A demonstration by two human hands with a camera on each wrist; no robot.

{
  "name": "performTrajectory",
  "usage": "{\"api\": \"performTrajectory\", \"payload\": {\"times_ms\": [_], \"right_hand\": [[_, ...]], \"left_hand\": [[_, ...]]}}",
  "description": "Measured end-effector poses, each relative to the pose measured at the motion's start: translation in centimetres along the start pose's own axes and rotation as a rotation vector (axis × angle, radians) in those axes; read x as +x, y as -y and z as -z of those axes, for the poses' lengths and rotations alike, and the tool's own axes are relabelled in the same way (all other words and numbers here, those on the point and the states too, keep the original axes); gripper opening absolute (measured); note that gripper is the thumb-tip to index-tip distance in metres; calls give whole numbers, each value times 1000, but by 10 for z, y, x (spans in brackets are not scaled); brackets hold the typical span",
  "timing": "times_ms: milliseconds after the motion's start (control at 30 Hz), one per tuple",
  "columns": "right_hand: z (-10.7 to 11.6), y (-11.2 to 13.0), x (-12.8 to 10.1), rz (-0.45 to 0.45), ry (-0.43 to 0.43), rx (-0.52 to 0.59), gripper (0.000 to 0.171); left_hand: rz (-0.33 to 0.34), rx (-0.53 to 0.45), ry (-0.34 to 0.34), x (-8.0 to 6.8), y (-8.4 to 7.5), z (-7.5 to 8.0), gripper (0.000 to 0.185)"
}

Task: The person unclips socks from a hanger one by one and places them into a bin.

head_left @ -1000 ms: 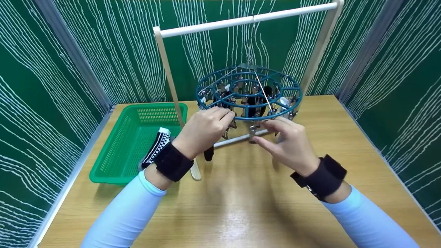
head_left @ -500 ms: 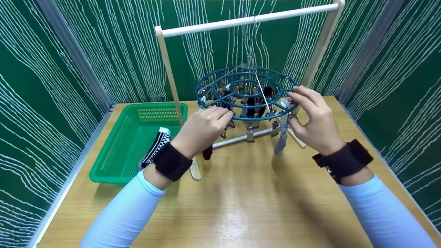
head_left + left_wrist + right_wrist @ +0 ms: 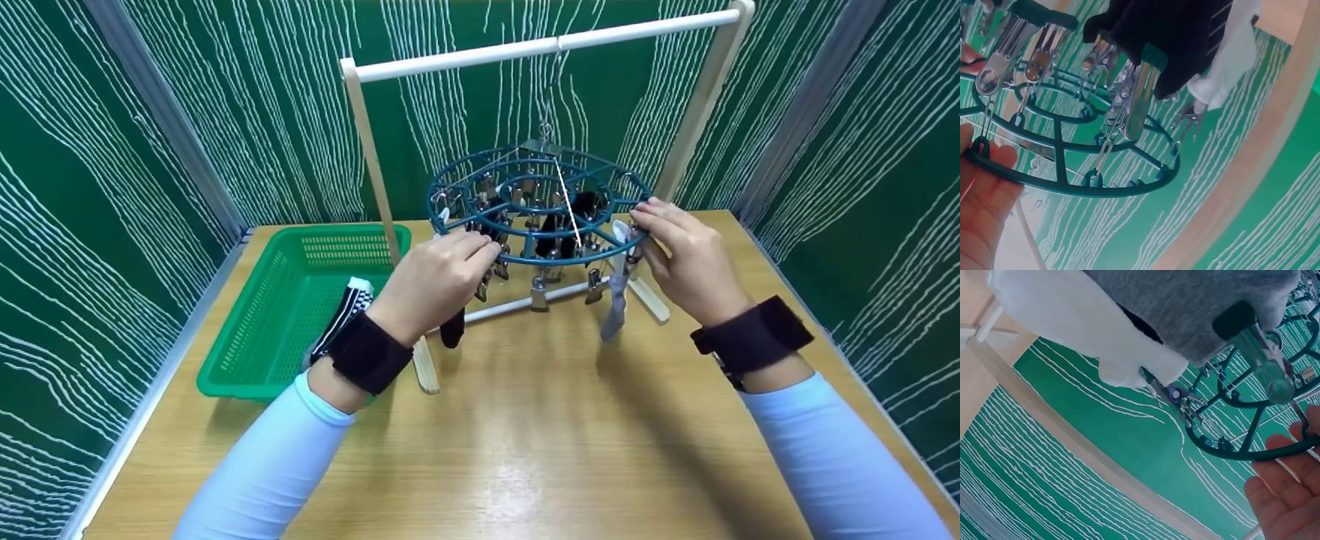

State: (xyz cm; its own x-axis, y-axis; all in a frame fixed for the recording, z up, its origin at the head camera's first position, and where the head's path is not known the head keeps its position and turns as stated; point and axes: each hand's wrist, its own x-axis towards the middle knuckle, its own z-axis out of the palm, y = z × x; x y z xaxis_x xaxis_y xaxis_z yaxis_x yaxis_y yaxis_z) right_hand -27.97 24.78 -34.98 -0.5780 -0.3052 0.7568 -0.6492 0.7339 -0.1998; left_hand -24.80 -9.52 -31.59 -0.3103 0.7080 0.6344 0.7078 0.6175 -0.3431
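Note:
A round teal clip hanger [image 3: 562, 259] hangs from a white rod [image 3: 540, 43] on a wooden frame. My left hand [image 3: 484, 251] grips its left front rim with curled fingers; in the left wrist view those fingers [image 3: 982, 191] lie under the ring [image 3: 1061, 185]. On the right rim, my right hand [image 3: 645, 225] holds on beside a clip. A grey sock [image 3: 616, 304] hangs there, and the right wrist view shows it as a grey and white sock [image 3: 1185, 304] clipped above the ring [image 3: 1241, 453]. A black sock [image 3: 452, 330] hangs below my left hand.
A green basket [image 3: 232, 386] stands at the left of the wooden table [image 3: 525, 435], with a black-and-white checkered sock [image 3: 345, 307] over its right wall. The frame's foot [image 3: 426, 371] lies near my left wrist. Green patterned walls close in on three sides.
My right hand left the hanger's front and rose to its right rim, then settled slightly lower. The grey sock came into view at the right. My left hand kept its hold.

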Motion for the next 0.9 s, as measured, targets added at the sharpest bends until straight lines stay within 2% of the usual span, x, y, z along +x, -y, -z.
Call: {"api": "performTrajectory", "payload": {"times_ms": [167,333,600,700,900], "right_hand": [[3,3,-1,77,-27,-17,31],[9,8,-2,151,-22,-51,30],[15,20,-2,219,-17,-71,25],[15,25,-1,243,-35,-88,26],[11,40,1,282,-130,-45,29]], "left_hand": [[28,8,-22,-6,6,-2,16],[94,-3,-27,-12,12,-5,17],[201,-60,14,-16,14,1,21],[190,-79,2,-13,12,4,27],[94,-79,-87,-2,2,4,25]]}}
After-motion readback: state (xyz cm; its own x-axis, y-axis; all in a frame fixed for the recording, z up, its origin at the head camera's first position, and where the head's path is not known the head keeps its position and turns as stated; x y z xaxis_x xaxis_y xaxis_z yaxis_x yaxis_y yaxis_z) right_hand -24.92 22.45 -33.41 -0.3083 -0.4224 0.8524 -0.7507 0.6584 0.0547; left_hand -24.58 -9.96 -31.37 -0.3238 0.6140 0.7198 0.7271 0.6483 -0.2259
